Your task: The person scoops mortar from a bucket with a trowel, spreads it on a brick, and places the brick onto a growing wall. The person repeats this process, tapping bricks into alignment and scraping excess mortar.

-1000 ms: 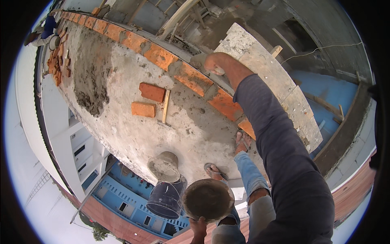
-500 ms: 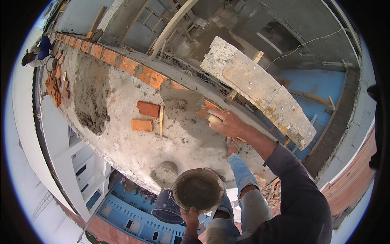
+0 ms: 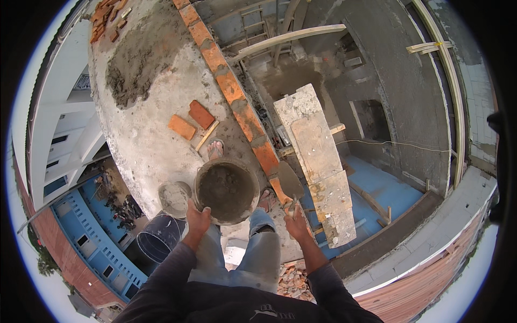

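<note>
My left hand grips the rim of a round pail with grey mortar inside. My right hand is closed on the handle of a trowel, whose blade lies by the near end of a mortared row of orange bricks. My sandalled feet are on the concrete slab. Loose on it are an orange brick, a red brick and a wooden-handled tool. Beside the pail stand a cement-caked bucket and a dark bucket.
A brick heap and a mortar patch are at the upper left. Right of the brick row is a drop into an unfinished room, crossed by a pale plank platform and a beam. Left, the slab edge drops toward a blue building.
My right hand has drawn back from farther along the brick row toward my body, trowel in it. My view has turned, so the row runs more steeply. My left hand still holds the pail.
</note>
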A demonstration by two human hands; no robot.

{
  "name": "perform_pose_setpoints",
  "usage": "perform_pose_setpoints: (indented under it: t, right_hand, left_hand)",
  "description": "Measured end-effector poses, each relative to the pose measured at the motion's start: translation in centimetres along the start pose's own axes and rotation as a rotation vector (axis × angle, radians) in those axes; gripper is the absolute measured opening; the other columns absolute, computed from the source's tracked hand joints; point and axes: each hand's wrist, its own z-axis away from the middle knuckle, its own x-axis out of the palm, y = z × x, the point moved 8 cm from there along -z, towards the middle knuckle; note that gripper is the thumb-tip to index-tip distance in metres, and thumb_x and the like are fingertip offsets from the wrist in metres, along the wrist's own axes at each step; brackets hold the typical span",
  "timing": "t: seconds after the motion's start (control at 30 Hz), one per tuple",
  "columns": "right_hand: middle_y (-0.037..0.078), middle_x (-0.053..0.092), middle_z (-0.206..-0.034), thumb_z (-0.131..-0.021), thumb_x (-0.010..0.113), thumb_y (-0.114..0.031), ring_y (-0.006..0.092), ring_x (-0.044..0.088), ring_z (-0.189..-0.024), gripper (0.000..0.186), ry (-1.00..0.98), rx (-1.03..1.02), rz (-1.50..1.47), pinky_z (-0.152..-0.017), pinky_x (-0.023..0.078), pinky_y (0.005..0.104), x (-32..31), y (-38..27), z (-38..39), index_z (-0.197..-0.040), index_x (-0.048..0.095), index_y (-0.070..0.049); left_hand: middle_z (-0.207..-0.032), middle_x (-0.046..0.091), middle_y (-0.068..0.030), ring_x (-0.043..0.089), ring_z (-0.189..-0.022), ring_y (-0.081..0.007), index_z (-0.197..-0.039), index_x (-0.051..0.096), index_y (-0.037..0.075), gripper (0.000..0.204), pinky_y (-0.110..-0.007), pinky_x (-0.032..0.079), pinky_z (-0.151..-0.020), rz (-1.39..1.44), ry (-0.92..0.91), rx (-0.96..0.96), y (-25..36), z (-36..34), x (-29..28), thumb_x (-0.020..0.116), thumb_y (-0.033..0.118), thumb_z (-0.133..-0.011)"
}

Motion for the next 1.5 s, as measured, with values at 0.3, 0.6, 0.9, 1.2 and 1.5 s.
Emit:
perform_pose_setpoints:
  t: [0.3, 0.6, 0.9, 1.2, 1.5]
  right_hand:
    - [0.024, 0.069, -0.118, -0.091, 0.067, -0.007, 0.0300, 0.069, -0.095, 0.048, -0.359, 0.710, 0.374, -0.075, 0.056, 0.0427, -1.7, 3.6, -14.7, -0.136, 0.056, 0.001]
    - [0.019, 0.073, -0.087, -0.084, 0.069, -0.014, 0.0293, 0.071, -0.076, 0.021, -0.514, 0.129, 0.724, -0.068, 0.056, 0.0422, 3.2, -21.2, -40.9, -0.095, 0.069, 0.003]
    - [0.016, 0.071, -0.082, -0.081, 0.072, -0.013, 0.0294, 0.070, -0.075, 0.030, -0.318, 0.126, 0.050, -0.065, 0.056, 0.0418, 0.2, -34.4, -49.7, -0.107, 0.073, 0.003]
    - [0.017, 0.070, -0.107, -0.094, 0.070, -0.029, 0.0225, 0.070, -0.085, 0.061, -0.135, -0.211, -0.275, -0.077, 0.057, 0.0370, -8.1, -38.4, -22.2, -0.144, 0.051, 0.002]
    - [0.022, 0.066, -0.086, -0.092, 0.066, -0.016, 0.0382, 0.069, -0.072, 0.042, -0.072, -0.248, 0.282, -0.064, 0.055, 0.0444, -1.1, -34.8, 6.3, -0.124, 0.050, 0.004]
  left_hand:
    - [-0.107, 0.068, -0.0280, 0.068, -0.103, -0.0470, -0.124, 0.049, -0.003, 0.050, -0.051, 0.053, -0.087, -0.077, -0.437, -0.170, 3.3, -8.9, 1.1, 0.072, 0.005, -0.080]
    - [-0.121, 0.064, -0.0305, 0.065, -0.114, -0.0460, -0.143, 0.043, -0.003, 0.070, -0.049, 0.053, -0.095, -0.093, -0.549, -0.067, 4.5, -14.0, 0.1, 0.071, 0.008, -0.080]
    - [-0.117, 0.067, -0.0297, 0.067, -0.112, -0.0449, -0.143, 0.043, -0.003, 0.070, -0.048, 0.053, -0.096, -0.119, -0.507, -0.132, 6.4, -15.7, -0.4, 0.070, 0.007, -0.079]
    - [-0.098, 0.067, -0.0273, 0.069, -0.096, -0.0447, -0.107, 0.049, -0.001, 0.038, -0.051, 0.053, -0.082, -0.029, -0.387, -0.249, 6.7, -17.7, -1.3, 0.073, 0.009, -0.079]
    - [-0.106, 0.068, -0.0278, 0.069, -0.104, -0.0447, -0.112, 0.050, -0.001, 0.045, -0.049, 0.054, -0.088, -0.065, -0.424, 0.067, 14.8, -16.2, -8.4, 0.075, 0.015, -0.078]
